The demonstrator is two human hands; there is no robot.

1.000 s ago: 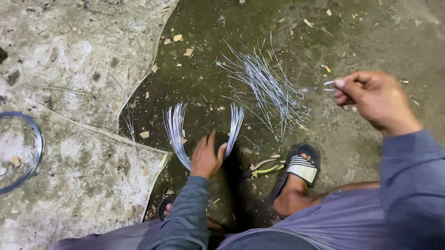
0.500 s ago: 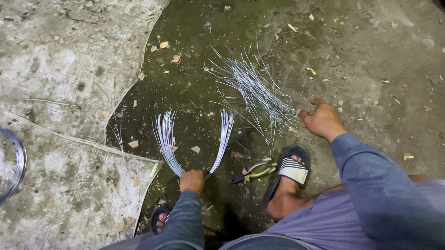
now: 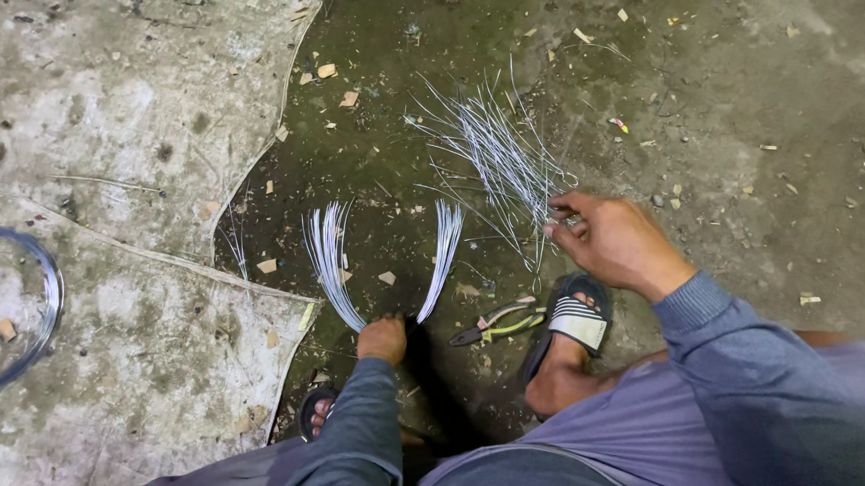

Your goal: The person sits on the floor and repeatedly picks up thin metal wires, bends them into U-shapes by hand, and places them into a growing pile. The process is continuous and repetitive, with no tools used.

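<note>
My left hand point(image 3: 382, 339) is closed down on the bend of a bent wire bundle point(image 3: 383, 255), pinning it against the wet floor point(image 3: 378, 153). The bundle is folded into a U: its two arms rise away from my knuckles, one fanning up to the left and the other up to the right, ends splayed and apart.

My right hand point(image 3: 612, 241) is well apart from the left, out to the right and further forward. Its fingers point(image 3: 562, 219) are pinched together at the near edge of the loose wire pile point(image 3: 500, 154). I judge they are closing on a strand or two, though the frame does not show plainly how many are caught. The pile spreads away from that hand, up and to the left.

Between my two hands, lying flat on the floor and untouched, are the pliers point(image 3: 497, 322) with yellow-green grips, just beside my sandalled foot point(image 3: 570, 322). A coil of wire point(image 3: 16, 312) lies far out to the left of my left hand, on the dry concrete slab.

Step in hand, as I judge it: drawing fresh lengths from the pile while the bundle is held. The next move calls for a clean pinch that separates single strands without dragging the tangle, and steady pressure on the bend so the arms do not spring open.
</note>
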